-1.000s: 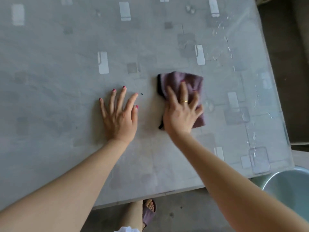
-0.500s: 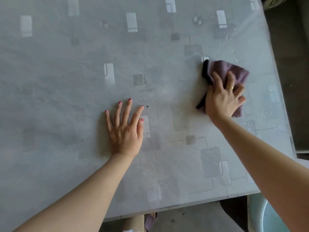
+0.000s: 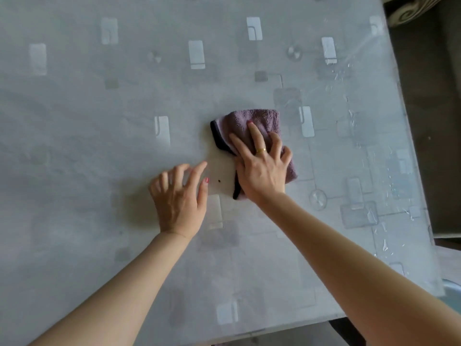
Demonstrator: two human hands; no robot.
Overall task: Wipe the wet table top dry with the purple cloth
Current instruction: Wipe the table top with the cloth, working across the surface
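Observation:
The folded purple cloth, dark along its left edge, lies near the middle of the grey patterned table top. My right hand presses flat on the cloth, fingers spread, a gold ring on one finger. My left hand rests just left of it on the bare table, fingers curled and slightly lifted, holding nothing. Water drops and streaks glisten along the right side of the table.
A small dark speck sits between my hands. The table's right edge drops to a dark floor. A patterned object shows at the top right, and a pale basin rim at the lower right.
My right hand has slid the cloth back left, from near the right edge to the middle beside my left hand. My left hand's fingers have curled up from flat.

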